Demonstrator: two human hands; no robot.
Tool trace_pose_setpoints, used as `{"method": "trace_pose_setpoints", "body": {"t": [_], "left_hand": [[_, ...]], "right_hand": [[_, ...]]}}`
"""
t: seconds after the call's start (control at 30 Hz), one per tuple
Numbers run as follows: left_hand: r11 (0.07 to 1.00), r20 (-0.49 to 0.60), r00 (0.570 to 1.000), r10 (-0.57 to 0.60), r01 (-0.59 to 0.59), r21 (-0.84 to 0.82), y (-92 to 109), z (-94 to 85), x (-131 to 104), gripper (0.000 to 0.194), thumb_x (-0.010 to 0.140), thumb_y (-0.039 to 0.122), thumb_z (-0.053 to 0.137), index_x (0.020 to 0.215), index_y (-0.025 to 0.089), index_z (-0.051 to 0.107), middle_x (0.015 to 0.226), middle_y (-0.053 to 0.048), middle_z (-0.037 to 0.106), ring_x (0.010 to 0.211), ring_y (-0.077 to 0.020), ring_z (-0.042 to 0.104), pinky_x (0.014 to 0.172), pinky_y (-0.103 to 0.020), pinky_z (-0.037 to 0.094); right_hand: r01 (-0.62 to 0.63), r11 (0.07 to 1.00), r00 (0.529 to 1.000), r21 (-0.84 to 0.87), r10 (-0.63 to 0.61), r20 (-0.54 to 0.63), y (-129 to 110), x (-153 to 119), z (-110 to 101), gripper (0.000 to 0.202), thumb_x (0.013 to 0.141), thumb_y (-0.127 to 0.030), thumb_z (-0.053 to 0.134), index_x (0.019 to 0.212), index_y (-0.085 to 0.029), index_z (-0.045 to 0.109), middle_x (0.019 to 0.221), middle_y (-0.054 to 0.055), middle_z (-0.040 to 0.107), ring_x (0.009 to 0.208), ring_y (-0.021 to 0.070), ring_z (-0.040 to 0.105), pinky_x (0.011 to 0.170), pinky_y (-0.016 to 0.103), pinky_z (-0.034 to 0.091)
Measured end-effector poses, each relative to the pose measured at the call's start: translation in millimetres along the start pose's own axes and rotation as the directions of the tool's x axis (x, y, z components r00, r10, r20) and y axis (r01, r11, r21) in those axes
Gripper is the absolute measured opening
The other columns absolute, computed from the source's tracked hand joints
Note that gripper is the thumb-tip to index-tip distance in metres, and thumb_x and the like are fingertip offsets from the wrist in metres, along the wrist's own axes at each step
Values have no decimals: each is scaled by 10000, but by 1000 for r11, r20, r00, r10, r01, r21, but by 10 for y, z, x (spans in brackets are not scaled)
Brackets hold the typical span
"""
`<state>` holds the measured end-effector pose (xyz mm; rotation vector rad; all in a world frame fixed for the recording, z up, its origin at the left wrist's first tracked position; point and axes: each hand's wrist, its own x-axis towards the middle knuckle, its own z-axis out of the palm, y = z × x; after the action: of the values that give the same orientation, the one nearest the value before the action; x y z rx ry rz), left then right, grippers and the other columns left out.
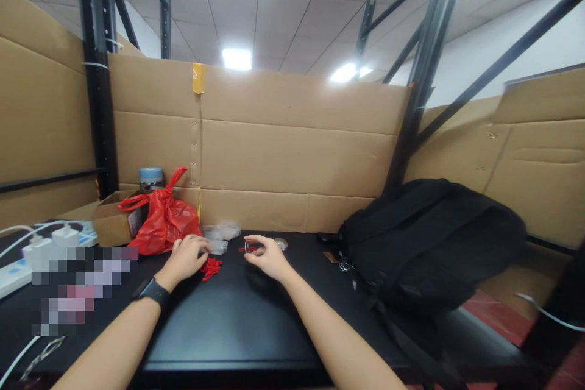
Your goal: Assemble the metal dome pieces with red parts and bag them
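On the black table, a small loose heap of red cords [211, 269] lies against the fingertips of my left hand [189, 256]. Its fingers are bent and closed; whether they grip a strand is hidden. My right hand [270, 261] is a short way to the right, with thumb and forefinger pinching a thin, round silvery piece [247, 246] by its edges. A bit of red shows behind that piece, partly covered by the fingers. Just past the right hand sits a small clear round item [281, 244], too small to name.
A tied red plastic bag [164, 222], an open cardboard box [112, 219] and crumpled clear plastic [222, 231] stand behind my left hand. A white power strip [16, 277] lies far left. At right rests a black backpack [434, 244]. Cardboard walls [292, 158] enclose the table [228, 329].
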<state>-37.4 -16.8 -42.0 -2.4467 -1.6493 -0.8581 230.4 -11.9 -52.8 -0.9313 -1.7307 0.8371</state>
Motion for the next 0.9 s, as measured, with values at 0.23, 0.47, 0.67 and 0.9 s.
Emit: {"method": "trace_pose_setpoints", "body": {"t": [0.23,0.47,0.67,0.9], "left_hand": [[999,-1,999,36,-36,-22,-163,121,66,302,845,322,586,1124,281,693,1212,-84,699,1185,-297,586,981,-478,389],[996,-138,986,92,-90,22,-27,32,136,315,881,217,502,1119,278,700,1220,-81,703,1194,-288,583,944,-444,394],[979,-333,920,206,-191,77,156,-191,162,307,963,276,454,1213,242,629,1261,-80,680,1172,-259,601,934,-407,390],[950,-312,910,271,-305,-63,636,-27,191,271,949,277,512,1207,238,587,947,-37,735,871,-209,651,841,-320,455]], "right_hand": [[21,997,1000,-74,-22,-7,32,8,-83,460,680,-259,735,1132,-183,686,1084,76,705,606,89,609,669,282,543],[40,995,999,-97,-43,-31,-11,20,-117,461,691,-252,727,1145,-187,685,1063,67,717,651,104,626,692,282,540],[72,988,989,-140,-89,-116,-36,64,-241,444,693,-248,722,1133,-206,691,1099,68,708,698,121,642,717,302,556],[133,975,971,-179,-165,-175,-38,111,-421,434,706,-259,710,1134,-189,688,1075,74,692,677,113,631,711,297,554]]}}
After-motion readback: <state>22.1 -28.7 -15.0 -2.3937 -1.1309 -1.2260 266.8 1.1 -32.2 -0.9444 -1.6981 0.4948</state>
